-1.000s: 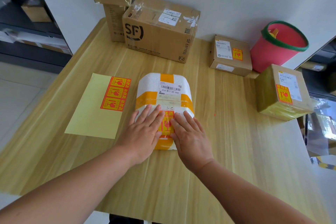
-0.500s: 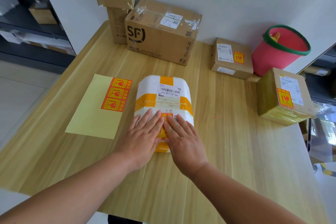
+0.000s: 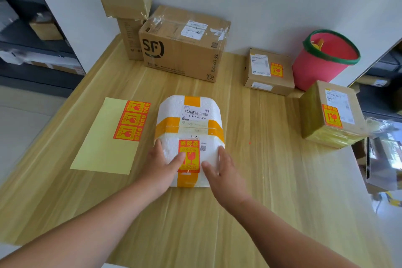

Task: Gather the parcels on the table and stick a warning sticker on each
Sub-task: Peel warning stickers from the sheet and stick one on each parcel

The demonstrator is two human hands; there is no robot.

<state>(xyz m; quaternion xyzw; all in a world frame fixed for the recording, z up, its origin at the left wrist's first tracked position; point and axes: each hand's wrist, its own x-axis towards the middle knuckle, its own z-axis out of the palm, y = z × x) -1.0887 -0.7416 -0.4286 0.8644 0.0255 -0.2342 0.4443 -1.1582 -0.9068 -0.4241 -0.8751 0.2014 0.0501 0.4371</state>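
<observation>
Two hands: left hand (image 3: 162, 165) and right hand (image 3: 221, 169) lie flat and spread, gripping nothing, on each side of the white foam parcel (image 3: 189, 135).
Table (image 3: 261, 180): the foam parcel sits in the middle, near the person.
SF box (image 3: 182, 45): at the back by the wall.
Sticker sheet (image 3: 108, 137): just left of the foam parcel.
Warning sticker (image 3: 188, 155): stuck on the foam parcel's top, between both thumbs.

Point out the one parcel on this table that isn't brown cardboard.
The white foam parcel between both hands, banded with orange tape and bearing a warning sticker. The SF box and the other parcels are brown.
</observation>
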